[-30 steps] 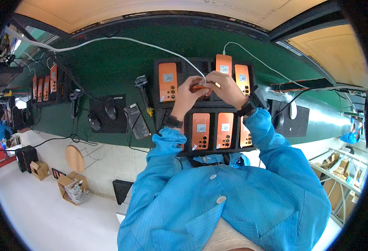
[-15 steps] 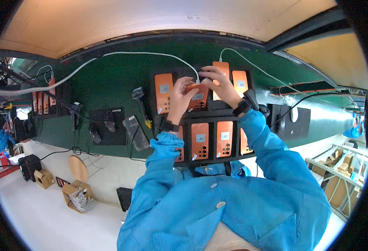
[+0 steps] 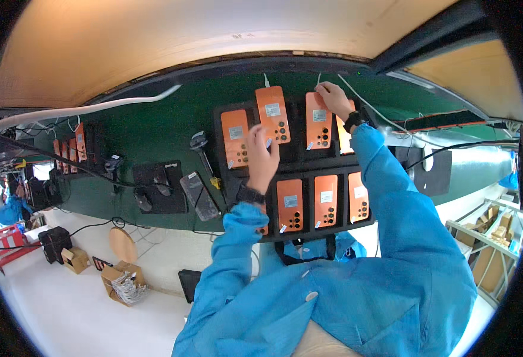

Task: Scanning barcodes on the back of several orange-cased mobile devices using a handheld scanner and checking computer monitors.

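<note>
the left hand (image 3: 263, 159) grips an orange phone (image 3: 273, 115) at upper centre; the right hand (image 3: 333, 96) is closed on another orange phone (image 3: 318, 128), its fingertips hard to see.

phones (image 3: 272, 114): we see orange backs, small pale label + black camera dots on each
tray (image 3: 294, 169): black, w/ dark dividers btwn phones
bench top (image 3: 148, 128): dark green
sleeves (image 3: 392, 202): bright blue, same blue on rest of smock
wristbands (image 3: 249, 194): black, both wrists
cables (image 3: 386, 119): white, thin, across the green
thick hose (image 3: 77, 110): white, upper left
scanner + pads (image 3: 154, 190): black/dark grey
floor (image 3: 65, 309): we see white, w/ brown cardboard boxes (image 3: 74, 260)
shelf above (image 3: 214, 30): pale tan wood tone
phone row far left (image 3: 71, 149): orange too
</note>
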A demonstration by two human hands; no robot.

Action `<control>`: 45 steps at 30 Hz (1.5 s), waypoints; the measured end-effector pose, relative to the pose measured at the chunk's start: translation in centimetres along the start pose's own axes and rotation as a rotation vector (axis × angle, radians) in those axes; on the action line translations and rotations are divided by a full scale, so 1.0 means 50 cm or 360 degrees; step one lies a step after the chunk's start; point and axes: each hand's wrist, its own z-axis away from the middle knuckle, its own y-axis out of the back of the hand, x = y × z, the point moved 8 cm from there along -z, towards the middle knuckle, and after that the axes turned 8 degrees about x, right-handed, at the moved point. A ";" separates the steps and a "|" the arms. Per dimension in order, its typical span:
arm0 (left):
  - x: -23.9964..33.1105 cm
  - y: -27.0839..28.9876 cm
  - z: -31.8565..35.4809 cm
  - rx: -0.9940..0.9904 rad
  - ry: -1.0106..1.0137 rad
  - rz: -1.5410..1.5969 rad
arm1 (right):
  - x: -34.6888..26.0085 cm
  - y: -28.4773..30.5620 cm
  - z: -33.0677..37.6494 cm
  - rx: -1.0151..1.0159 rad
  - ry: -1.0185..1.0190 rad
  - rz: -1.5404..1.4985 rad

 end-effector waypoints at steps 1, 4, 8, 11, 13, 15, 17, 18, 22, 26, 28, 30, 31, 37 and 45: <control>-0.002 -0.003 0.039 -0.0062 0.0118 0.0054 | -0.003 0.002 0.016 0.0002 0.0052 0.0015; 0.057 -0.018 0.107 -0.0146 0.0078 0.0016 | 0.029 -0.011 0.046 0.0002 0.0078 0.0076; 0.115 -0.067 0.161 -0.0301 0.0019 0.0010 | 0.019 -0.007 0.017 0.0230 -0.0009 -0.0007; 0.169 -0.108 0.188 -0.0374 -0.0094 0.0009 | 0.006 0.066 0.044 0.0500 0.0101 -0.0139; 0.197 -0.135 0.201 -0.0389 -0.0206 0.0006 | 0.017 0.134 0.094 0.0528 -0.0056 -0.0720; 0.220 -0.177 0.227 -0.0520 -0.0241 -0.0023 | 0.083 0.226 0.193 0.0834 0.0093 -0.0387; 0.269 -0.217 0.231 -0.0530 -0.0362 -0.0060 | 0.159 0.314 0.306 0.1067 -0.0035 -0.0334; 0.278 -0.247 0.244 -0.0614 -0.0359 -0.0034 | 0.225 0.342 0.355 0.1191 -0.0085 -0.0198; 0.286 -0.324 0.283 -0.0755 -0.0357 -0.0362 | 0.365 0.321 0.476 0.1005 -0.0514 0.0125; 0.286 -0.343 0.298 -0.0789 -0.0457 -0.0569 | 0.449 0.257 0.511 0.0774 -0.0453 -0.0124; 0.281 -0.349 0.305 -0.0794 -0.0464 -0.0618 | 0.444 0.257 0.510 0.0654 -0.0613 -0.0146; 0.285 -0.353 0.309 -0.0819 -0.0487 -0.0648 | 0.446 0.273 0.525 0.0622 -0.0623 -0.0141; 0.284 -0.352 0.309 -0.0817 -0.0498 -0.0663 | 0.439 0.286 0.538 0.0621 -0.0626 -0.0130; 0.285 -0.353 0.317 -0.0800 -0.0504 -0.0662 | 0.369 0.317 0.681 0.0252 -0.0785 -0.0485; 0.282 -0.357 0.328 -0.0777 -0.0591 -0.0746 | 0.289 0.264 0.735 -0.0045 -0.0646 -0.0390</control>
